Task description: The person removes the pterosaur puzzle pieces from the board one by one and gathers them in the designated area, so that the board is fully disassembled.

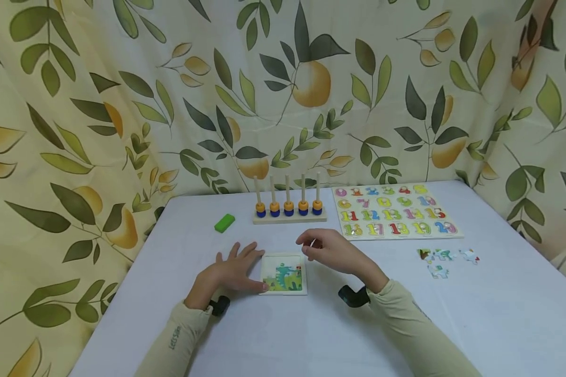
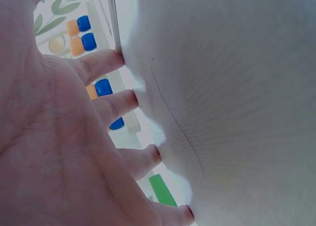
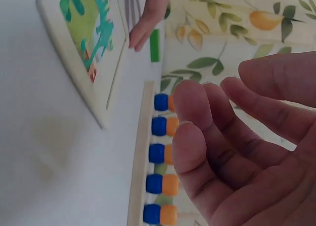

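A small white-framed jigsaw puzzle (image 1: 286,283) lies on the table, its lower part filled with a teal dinosaur on green ground and its upper part pale. My left hand (image 1: 233,273) rests spread to the left of it, thumb at the frame's lower left edge and forefinger near the upper left corner. Over the upper right side of the frame hovers my right hand (image 1: 332,251), fingers loosely bent and holding nothing, as the right wrist view confirms. Several loose jigsaw pieces (image 1: 438,271) lie farther right on the cloth.
Behind the puzzle stands a wooden peg rack (image 1: 290,220) with blue and orange beads. A green block (image 1: 224,223) lies to its left. At the back right is a number board (image 1: 391,213). A leaf-patterned curtain (image 1: 283,131) hangs behind the white-covered table (image 1: 283,340).
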A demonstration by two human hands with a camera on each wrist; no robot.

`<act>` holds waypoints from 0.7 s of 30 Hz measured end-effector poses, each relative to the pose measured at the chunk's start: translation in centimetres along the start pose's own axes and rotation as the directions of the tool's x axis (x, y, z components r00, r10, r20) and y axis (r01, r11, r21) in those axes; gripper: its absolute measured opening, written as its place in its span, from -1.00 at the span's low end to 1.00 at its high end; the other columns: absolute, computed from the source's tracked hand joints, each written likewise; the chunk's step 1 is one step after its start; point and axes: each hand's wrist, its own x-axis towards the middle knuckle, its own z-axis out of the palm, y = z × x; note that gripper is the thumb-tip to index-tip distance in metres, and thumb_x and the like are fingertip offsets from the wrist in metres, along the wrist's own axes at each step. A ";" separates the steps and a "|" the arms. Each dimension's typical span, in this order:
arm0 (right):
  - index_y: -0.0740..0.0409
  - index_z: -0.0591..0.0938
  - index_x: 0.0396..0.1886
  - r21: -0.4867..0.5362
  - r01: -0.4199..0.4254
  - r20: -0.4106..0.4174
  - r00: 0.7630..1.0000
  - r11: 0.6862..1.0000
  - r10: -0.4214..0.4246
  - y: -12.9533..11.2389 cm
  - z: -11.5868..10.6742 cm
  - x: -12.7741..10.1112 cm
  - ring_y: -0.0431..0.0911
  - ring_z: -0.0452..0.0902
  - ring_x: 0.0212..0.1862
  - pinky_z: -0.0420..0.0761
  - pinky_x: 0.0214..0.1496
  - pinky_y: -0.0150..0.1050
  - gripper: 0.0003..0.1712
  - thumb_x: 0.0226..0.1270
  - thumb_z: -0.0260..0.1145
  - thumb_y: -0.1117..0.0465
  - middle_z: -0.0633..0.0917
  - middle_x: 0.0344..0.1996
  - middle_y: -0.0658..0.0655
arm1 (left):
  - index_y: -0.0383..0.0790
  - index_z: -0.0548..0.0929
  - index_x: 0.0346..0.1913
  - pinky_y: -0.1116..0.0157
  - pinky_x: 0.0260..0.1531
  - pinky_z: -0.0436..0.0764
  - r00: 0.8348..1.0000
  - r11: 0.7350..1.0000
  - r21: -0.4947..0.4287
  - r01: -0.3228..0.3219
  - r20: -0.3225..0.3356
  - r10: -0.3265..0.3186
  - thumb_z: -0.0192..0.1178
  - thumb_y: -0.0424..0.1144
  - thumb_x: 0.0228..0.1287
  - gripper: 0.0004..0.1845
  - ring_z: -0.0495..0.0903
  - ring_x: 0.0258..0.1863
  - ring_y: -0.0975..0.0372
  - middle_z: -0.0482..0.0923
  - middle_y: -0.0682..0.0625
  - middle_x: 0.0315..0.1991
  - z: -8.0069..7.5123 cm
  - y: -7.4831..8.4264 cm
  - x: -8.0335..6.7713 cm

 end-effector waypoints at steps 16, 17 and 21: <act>0.38 0.73 0.06 -0.040 0.005 0.052 0.999 0.999 -0.002 1.3 4.7 2.0 -0.13 0.45 -0.29 0.51 -0.24 -0.26 -0.76 0.47 0.34 0.40 0.57 -0.38 -0.01 | -0.05 0.17 0.72 -0.56 0.40 -0.28 1.000 1.000 -0.029 -0.013 0.007 0.013 0.36 0.39 0.29 0.10 -0.34 0.68 -0.28 -0.18 -0.09 0.77 0.1 -0.2 -0.3; 0.38 0.73 0.08 -0.051 -0.009 0.054 0.998 0.999 0.011 1.3 4.9 2.1 -0.13 0.45 -0.27 0.52 -0.22 -0.25 -0.74 0.46 0.35 0.41 0.58 -0.35 0.01 | -0.05 0.18 0.72 -0.55 0.40 -0.28 1.000 1.000 -0.023 -0.012 0.006 0.012 0.36 0.39 0.29 0.10 -0.33 0.69 -0.27 -0.17 -0.08 0.77 0.0 -0.2 -0.2; 0.40 0.68 0.19 -0.097 -0.062 0.054 0.996 0.993 0.067 1.3 5.8 2.3 -0.10 0.48 -0.22 0.57 -0.15 -0.21 -0.63 0.43 0.38 0.41 0.58 -0.13 0.15 | -0.06 0.18 0.72 -0.56 0.40 -0.24 1.000 1.000 -0.015 -0.014 0.005 0.014 0.37 0.36 0.31 0.08 -0.31 0.69 -0.28 -0.16 -0.09 0.77 -0.1 -0.2 -0.1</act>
